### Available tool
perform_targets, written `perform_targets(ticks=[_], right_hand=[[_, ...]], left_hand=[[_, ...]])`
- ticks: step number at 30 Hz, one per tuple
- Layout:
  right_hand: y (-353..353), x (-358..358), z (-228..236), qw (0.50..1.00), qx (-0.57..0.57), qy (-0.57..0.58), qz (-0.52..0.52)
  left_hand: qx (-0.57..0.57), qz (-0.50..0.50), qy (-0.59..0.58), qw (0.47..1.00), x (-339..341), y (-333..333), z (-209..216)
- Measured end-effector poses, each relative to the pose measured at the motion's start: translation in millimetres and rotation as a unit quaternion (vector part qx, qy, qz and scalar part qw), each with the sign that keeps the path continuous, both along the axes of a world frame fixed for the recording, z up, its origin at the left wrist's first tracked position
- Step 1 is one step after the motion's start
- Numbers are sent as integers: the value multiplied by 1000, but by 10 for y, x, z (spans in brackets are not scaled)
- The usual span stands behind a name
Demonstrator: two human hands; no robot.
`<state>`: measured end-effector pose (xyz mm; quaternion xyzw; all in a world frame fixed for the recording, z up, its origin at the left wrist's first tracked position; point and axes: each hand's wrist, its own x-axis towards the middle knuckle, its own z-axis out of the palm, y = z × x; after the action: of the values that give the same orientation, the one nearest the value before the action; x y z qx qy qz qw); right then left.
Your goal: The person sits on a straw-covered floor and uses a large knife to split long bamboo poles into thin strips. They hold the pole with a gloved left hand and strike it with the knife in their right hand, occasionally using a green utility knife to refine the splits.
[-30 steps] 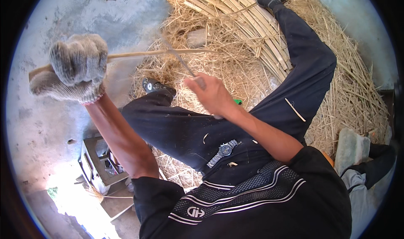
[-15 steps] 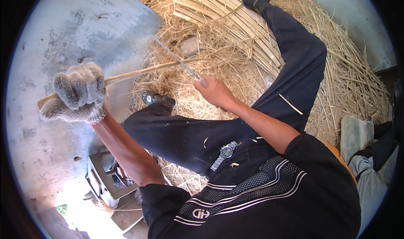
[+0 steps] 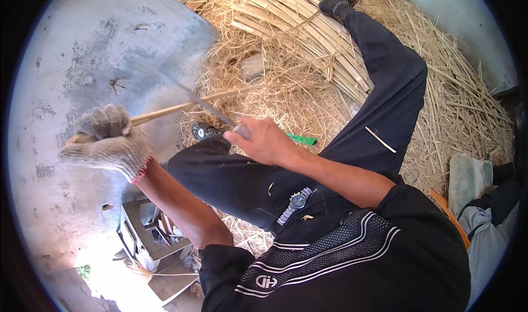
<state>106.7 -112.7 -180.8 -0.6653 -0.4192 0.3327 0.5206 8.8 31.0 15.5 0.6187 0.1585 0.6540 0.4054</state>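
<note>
My left hand (image 3: 110,136), in a knitted grey-white glove with a pink-red cuff edge, is closed around one end of a long pale bamboo strip (image 3: 165,111). The strip runs out to the right, above the straw-like shavings. In my bare right hand (image 3: 268,141) is the grip of a long, thin-bladed knife (image 3: 218,114). Its blade slants up to the left and crosses the strip; the far end is blurred. Whether blade and strip touch, I cannot tell.
Shavings (image 3: 220,81) cover the floor between my legs, with a bundle of split strips (image 3: 308,31) beyond. A green tool (image 3: 302,139) lies near my right wrist. A metal watch (image 3: 297,201) rests on my lap. A wooden box (image 3: 157,249) stands lower left, beside the wall (image 3: 60,103).
My right hand and the knife have moved left and slightly down, nearer my left hand. The left hand has turned and lowered a little with the strip. The green tool has come into sight.
</note>
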Motion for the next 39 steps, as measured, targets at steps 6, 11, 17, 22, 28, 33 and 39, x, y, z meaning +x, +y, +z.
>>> perform_targets(ticks=[6,11,17,22,28,33,39], right_hand=[[117,63,-470,997,10,52,-55],[94,370,-350,984,-131,111,-40],[62,276,-305,997,-69,13,-19],[211,543,-1107,987,-144,-1,-70],[223,462,-704,994,-82,-57,-50],[329,486,-943,985,-163,55,-31],[294,577,-1597,959,-245,-60,-125]], left_hand=[[-52,-89,12,995,209,-109,76],[-41,-126,6,991,204,-54,70],[-56,-109,-6,992,299,-51,85],[-35,-159,4,987,308,-17,58],[-65,-164,-7,984,274,41,95],[-61,-104,15,993,276,23,75],[-56,-388,27,920,24,227,94]])
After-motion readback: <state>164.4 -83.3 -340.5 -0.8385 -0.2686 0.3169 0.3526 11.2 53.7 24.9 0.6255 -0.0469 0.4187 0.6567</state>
